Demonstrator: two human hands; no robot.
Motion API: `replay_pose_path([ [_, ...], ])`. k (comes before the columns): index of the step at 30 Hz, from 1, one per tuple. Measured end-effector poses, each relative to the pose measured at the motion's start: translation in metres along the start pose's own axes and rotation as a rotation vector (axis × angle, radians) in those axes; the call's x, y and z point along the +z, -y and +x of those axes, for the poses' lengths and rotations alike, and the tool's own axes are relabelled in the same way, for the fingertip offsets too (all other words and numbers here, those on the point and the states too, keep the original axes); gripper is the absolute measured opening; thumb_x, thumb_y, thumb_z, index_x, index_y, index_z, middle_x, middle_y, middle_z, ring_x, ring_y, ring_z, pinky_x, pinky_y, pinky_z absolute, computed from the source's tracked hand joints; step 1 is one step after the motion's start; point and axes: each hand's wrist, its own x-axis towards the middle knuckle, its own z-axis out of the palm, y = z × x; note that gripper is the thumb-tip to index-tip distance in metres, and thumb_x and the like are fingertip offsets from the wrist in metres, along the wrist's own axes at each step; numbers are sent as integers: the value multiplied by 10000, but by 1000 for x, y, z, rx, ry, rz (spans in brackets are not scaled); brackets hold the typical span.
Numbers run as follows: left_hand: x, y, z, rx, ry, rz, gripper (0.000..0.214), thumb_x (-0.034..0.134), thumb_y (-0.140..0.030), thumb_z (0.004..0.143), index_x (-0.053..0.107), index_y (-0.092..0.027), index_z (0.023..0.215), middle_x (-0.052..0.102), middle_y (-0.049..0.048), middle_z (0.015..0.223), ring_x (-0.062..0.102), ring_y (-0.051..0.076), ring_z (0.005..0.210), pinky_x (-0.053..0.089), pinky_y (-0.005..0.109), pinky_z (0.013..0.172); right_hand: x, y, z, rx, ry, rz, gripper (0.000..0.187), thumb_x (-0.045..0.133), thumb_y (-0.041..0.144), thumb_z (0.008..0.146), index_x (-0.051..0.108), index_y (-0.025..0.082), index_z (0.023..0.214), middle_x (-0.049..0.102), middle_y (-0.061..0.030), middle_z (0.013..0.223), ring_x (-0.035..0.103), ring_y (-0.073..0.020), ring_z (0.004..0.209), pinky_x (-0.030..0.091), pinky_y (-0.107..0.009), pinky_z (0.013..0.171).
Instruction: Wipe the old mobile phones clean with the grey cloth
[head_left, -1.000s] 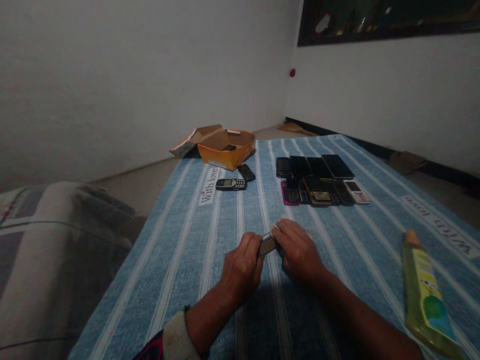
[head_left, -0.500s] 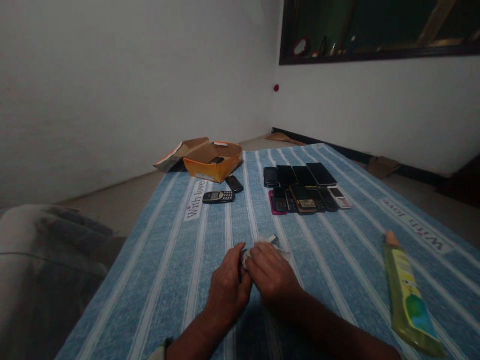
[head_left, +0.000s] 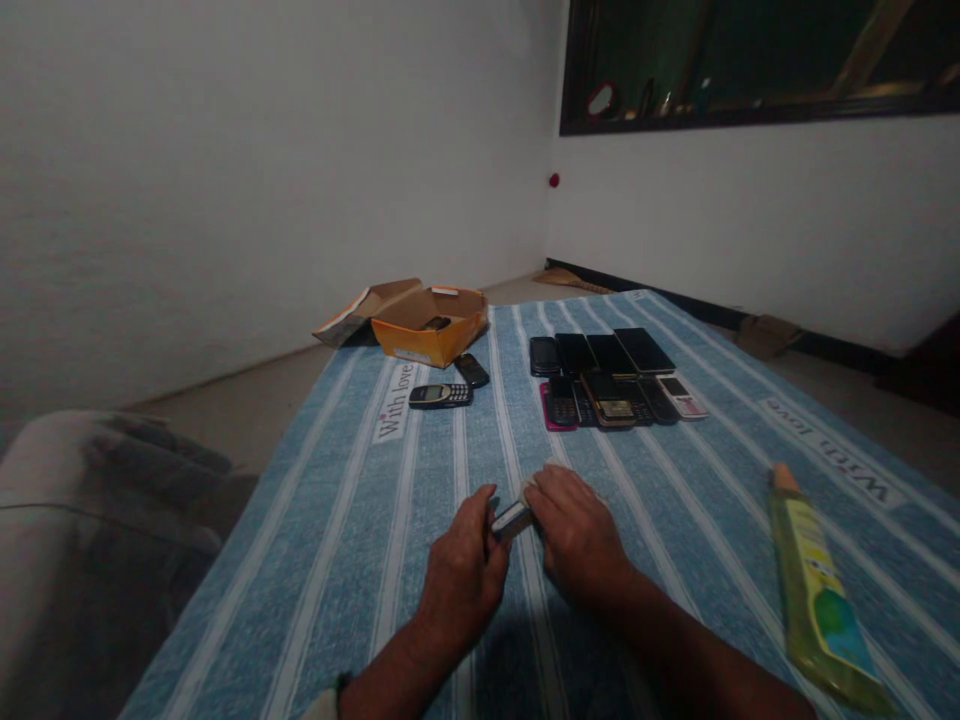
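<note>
My left hand (head_left: 466,560) is closed round one end of a small mobile phone (head_left: 511,521), its pale and dark edge showing between my hands. My right hand (head_left: 576,520) is closed over the phone's far end, with a bit of white cloth (head_left: 528,491) showing by the fingers; most of the cloth is hidden. Both hands are above the near middle of the striped blue cover. Beyond them lie a dark keypad phone (head_left: 441,396) and another dark phone (head_left: 472,370), beside an open orange cardboard box (head_left: 420,346) with a dark phone inside.
Several phones lie in two rows at the back right, among them a black smartphone (head_left: 643,350) and a white phone (head_left: 682,397). A bottle of yellow-green liquid (head_left: 821,600) lies at the right. Grey fabric (head_left: 97,560) sits left of the covered table (head_left: 337,560).
My right hand has slid right along the phone with the cloth, uncovering the phone's edge between my hands. My left hand has kept its hold nearly in place.
</note>
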Motion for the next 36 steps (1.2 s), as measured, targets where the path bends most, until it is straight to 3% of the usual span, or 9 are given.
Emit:
replay_pose_path([
  [5,-1,2,0,29,8,25,392,474,-188,851,471,-139,1240,678,57,880,694,165,691,585,280,636,8,10,-3,-75,-61,-34,308,404,53,869,651,107,1045,684,-165,1020,601,-276,1076,507,-454,943],
  [9,-2,3,0,47,5,63,403,453,-194,850,465,-142,1250,695,119,1026,715,207,860,599,325,729,14,23,-3,-175,-97,-13,280,399,82,914,647,96,1042,691,-147,1029,595,-270,1094,496,-433,961],
  [15,-3,1,3,30,20,34,345,469,-192,863,501,-163,1205,688,70,922,706,188,764,587,295,649,3,1,3,18,24,64,327,397,38,857,645,137,1045,666,-136,1012,584,-261,1046,480,-465,966],
  [20,-7,-3,8,75,50,25,216,471,-206,877,559,-182,1073,641,38,809,667,174,693,558,277,602,-1,-15,5,156,85,151,358,419,-13,798,658,163,998,652,-114,971,579,-238,990,524,-388,871],
  [25,-15,-10,13,36,159,46,176,492,-207,849,609,-193,980,626,31,791,640,172,677,516,271,591,1,-17,7,169,59,248,375,411,-28,795,647,162,1015,649,-102,981,600,-213,962,536,-341,854],
  [31,-21,-22,33,-11,236,176,200,538,-340,871,662,-195,810,602,31,728,612,188,681,467,283,605,2,-16,9,151,-1,286,348,404,-14,814,641,168,992,653,-99,962,614,-207,932,549,-335,831],
  [36,-17,-36,57,-27,341,211,138,551,-229,837,667,-187,775,606,34,733,599,188,683,447,289,639,1,-14,9,120,-20,320,344,398,4,820,635,158,1016,659,-112,955,620,-217,936,561,-350,819],
])
